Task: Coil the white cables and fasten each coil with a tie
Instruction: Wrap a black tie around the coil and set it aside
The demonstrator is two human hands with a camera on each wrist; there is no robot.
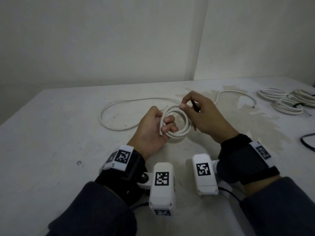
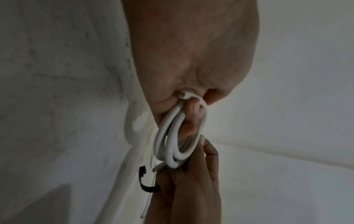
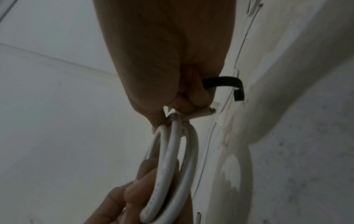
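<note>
At the centre of the head view, the left hand (image 1: 151, 128) grips one side of a white coil (image 1: 177, 123), fingers curled through its loops. The right hand (image 1: 204, 114) pinches the opposite side and clasps a black tie (image 3: 226, 83). A loose cable (image 1: 119, 113) lies left, finished coils (image 1: 286, 101) upper right.

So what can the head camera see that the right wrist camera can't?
Only the head view shows the finished coils lying far right on the table, a loose white cable on the table behind the hands, and both wrist cameras. Only the right wrist view shows the black tie bending into a hook, and the cable's cut end. Both show the white coil, gripped by the left hand and pinched by the right hand.
</note>
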